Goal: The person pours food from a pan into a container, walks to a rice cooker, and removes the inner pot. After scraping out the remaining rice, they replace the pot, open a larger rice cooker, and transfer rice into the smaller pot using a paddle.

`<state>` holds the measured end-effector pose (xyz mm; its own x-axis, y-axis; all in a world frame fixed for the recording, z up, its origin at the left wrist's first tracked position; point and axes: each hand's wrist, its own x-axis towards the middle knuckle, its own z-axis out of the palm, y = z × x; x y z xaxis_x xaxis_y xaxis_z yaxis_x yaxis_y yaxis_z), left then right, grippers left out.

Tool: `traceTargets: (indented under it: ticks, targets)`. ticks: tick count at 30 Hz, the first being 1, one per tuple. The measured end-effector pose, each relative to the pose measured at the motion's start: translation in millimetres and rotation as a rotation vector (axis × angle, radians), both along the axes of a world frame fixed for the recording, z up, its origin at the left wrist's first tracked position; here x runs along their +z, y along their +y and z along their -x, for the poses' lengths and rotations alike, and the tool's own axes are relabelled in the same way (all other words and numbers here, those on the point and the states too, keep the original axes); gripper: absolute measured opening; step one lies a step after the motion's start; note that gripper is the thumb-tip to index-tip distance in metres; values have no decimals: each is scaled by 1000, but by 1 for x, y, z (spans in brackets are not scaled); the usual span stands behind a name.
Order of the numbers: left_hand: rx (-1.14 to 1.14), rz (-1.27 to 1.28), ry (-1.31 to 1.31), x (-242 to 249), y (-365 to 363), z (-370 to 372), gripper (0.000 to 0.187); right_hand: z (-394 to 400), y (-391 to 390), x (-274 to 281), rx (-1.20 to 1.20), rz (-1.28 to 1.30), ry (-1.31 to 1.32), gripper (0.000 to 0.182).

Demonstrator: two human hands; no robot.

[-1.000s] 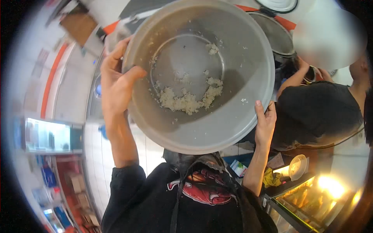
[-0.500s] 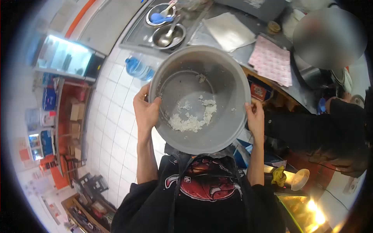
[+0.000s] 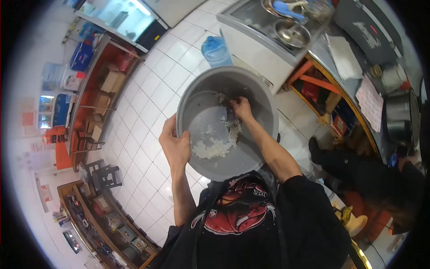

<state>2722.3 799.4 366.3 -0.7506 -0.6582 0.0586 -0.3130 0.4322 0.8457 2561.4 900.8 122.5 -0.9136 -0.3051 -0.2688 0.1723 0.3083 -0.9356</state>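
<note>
A large grey rice cooker pot (image 3: 265, 96) is held in front of my body, its open top tilted toward me. White cooked rice (image 3: 212, 149) lies in a curved clump along its lower inside, with small bits stuck to the wall. At the pot's left rim, my left hand (image 3: 175, 145) is closed on it, thumb over the edge. My right hand (image 3: 242, 109) reaches inside the pot beside the upper part of the rice. Its fingers are curled together near the wall; what they hold, if anything, is too dark to make out.
A blue water jug (image 3: 217, 51) stands on the tiled floor beyond the pot. Metal bowls (image 3: 292, 33) with spoons sit on the steel counter. Another person's dark sleeve (image 3: 371, 172) is at the right, near a large metal pot (image 3: 402, 119). Stools (image 3: 104, 175) stand at left.
My right hand has left the pot's right rim and reached inside toward the rice. The left hand still grips the rim. My view and body have turned leftward, away from the counter.
</note>
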Motion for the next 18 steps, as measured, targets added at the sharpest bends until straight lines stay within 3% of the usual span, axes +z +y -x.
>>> traceTargets:
  ticks: [1,4,8,11,15,18]
  targets:
    - [8,3,7,-3,-6,2,50,5,-15,-6,-90,-187,104,32]
    - [38,-44,42,-6,-24,-4,51,8,-47,11,8,-236,-34,37]
    - [73,-19,102,-7,-46,1,51,15,-97,-17,43,-201,4,35]
    - [65,47,136,-17,-59,20,52,32,-123,-39,68,-93,172,31]
    - [89,215,118,17,-128,60,52,76,-212,4,151,-135,228,28]
    - [157,140,169,32,-159,93,51,94,-258,9,141,-58,259,26]
